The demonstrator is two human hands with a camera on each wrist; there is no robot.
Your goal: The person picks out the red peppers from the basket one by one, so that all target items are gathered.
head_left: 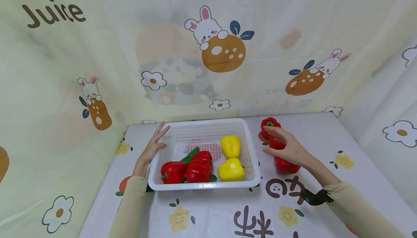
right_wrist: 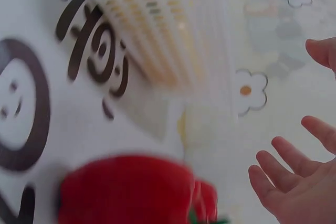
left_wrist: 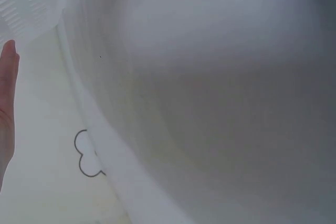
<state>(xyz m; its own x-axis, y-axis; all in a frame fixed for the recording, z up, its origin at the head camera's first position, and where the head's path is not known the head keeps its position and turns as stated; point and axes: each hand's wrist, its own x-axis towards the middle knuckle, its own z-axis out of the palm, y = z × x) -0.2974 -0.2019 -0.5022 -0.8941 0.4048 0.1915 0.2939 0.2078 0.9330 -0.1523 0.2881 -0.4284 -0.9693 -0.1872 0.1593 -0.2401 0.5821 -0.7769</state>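
Note:
My left hand (head_left: 152, 148) is at the left rim of a white plastic basket (head_left: 202, 186), fingers extended and spread. At the left wrist view's edge, part of that hand (left_wrist: 6, 103) shows beside the basket's slotted wall (left_wrist: 29, 6). To the right of the basket, my right hand (head_left: 289, 147) hovers over red bell peppers, thumb and fingers apart and holding nothing. One pepper (head_left: 269, 123) is at the back, another (head_left: 277, 144) lies partly hidden behind the hand, and a third (head_left: 286, 167) is nearest me. The right wrist view shows a red pepper (right_wrist: 131, 190) below the spread fingers (right_wrist: 286, 174).
Inside the basket lie several red bell peppers (head_left: 198, 171), a yellow bell pepper (head_left: 230, 146) with another yellow one (head_left: 231, 170) in front, and a long green vegetable (head_left: 190, 155). A printed cloth (head_left: 182, 205) covers the table; patterned curtains (head_left: 260, 97) stand behind and at both sides.

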